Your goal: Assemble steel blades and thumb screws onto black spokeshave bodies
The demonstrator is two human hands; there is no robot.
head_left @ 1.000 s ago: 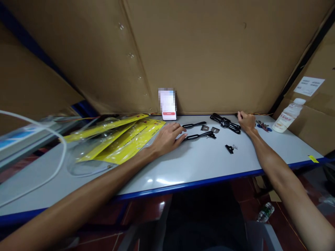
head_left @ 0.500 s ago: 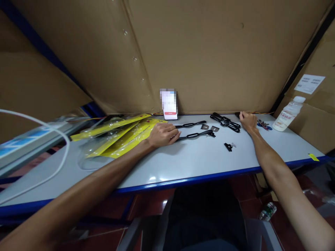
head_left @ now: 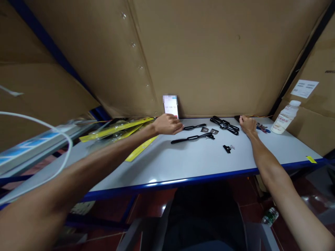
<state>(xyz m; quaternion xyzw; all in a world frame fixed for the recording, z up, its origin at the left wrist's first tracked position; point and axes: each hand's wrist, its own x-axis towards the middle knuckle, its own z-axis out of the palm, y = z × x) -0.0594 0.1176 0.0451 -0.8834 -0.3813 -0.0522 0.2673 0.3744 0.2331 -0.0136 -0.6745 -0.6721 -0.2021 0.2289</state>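
My left hand (head_left: 169, 124) is closed, fingers bent, in front of the lower part of a phone (head_left: 170, 105). What lies under its fingers is hidden. Beside it a black spokeshave body (head_left: 195, 127) has its left end covered by the hand. A second spokeshave body (head_left: 192, 138) lies nearer me. Far to the right my right hand (head_left: 247, 124) rests closed at the table's back, by a small dark object (head_left: 237, 118); whether it grips anything is hidden. Between the hands lie two metal blades (head_left: 214, 131), crossed black spokeshave bodies (head_left: 224, 125) and small black parts with screws (head_left: 228, 149).
Yellow-carded clear packages (head_left: 123, 129) lie at the left behind my forearm. A white cable (head_left: 69, 146) loops past a power strip (head_left: 28, 144). At right stand a white bottle (head_left: 285, 118) and some keys (head_left: 263, 128). A cardboard wall (head_left: 209, 62) closes the back.
My left hand has lifted and moved right and toward the phone, uncovering the nearer spokeshave body's left end. The phone screen now shows a timer. My right hand stays in place.
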